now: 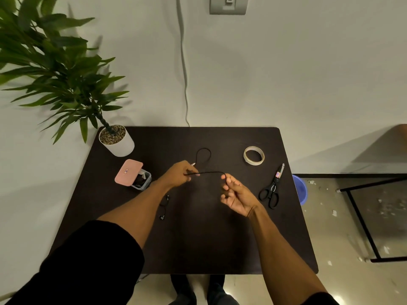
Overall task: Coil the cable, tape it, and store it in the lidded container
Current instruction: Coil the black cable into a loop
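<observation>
HANDS AT WORK: A person's two hands work a thin black cable (211,172) above a dark tabletop (198,238), left of the tape (253,155) and a little nearer the person. The left hand (179,176) pinches the cable where a first small loop, pointing away from the person, closes on itself. The right hand (236,195), apart from the left and on the person's side of the tape, curls its fingertips on the next stretch, which arcs between the two.

The coiling looks barely begun. To do it well, the right hand would likely carry its stretch round to the left hand's pinch at the size of the first loop. It would let the cable roll between the fingers so no twist builds, while the left thumb traps each new turn. Slack trailing toward the person is hard to trace against the dark surface.

The scissors (272,190) lie nearer the person than the tape, slightly to its right. The container (141,182), its pink lid (128,171) ajar, sits far left of the tape.
</observation>
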